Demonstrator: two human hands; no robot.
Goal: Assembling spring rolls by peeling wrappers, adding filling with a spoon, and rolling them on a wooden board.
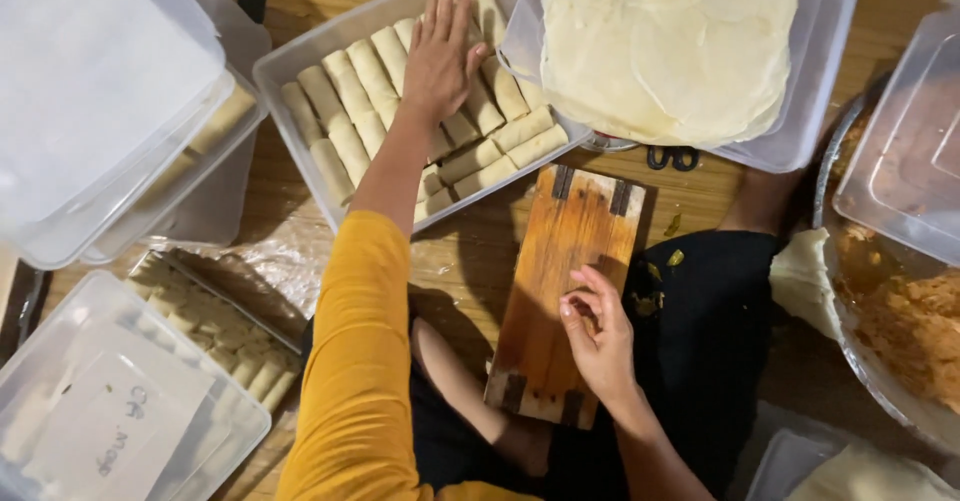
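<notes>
My left hand [440, 53] reaches forward in a yellow sleeve and lies flat, fingers spread, on the pale rolled pastries [355, 91] packed in a clear plastic container [290, 56]. My right hand [598, 329] hovers over a small wooden board [560, 261] in front of me, fingers curled loosely with thumb and fingertips pinched together; whether it holds a scrap I cannot tell. A stack of round thin wrappers [665, 41] fills another clear container [830, 71] just right of the rolls.
Lidded clear boxes sit at the upper left [95, 91] and lower left [110, 401], more rolls [235, 346] between them. A metal bowl of orange filling [905, 331] stands right, under a clear lid [905, 151]. Scissors [672, 157] lie behind the board.
</notes>
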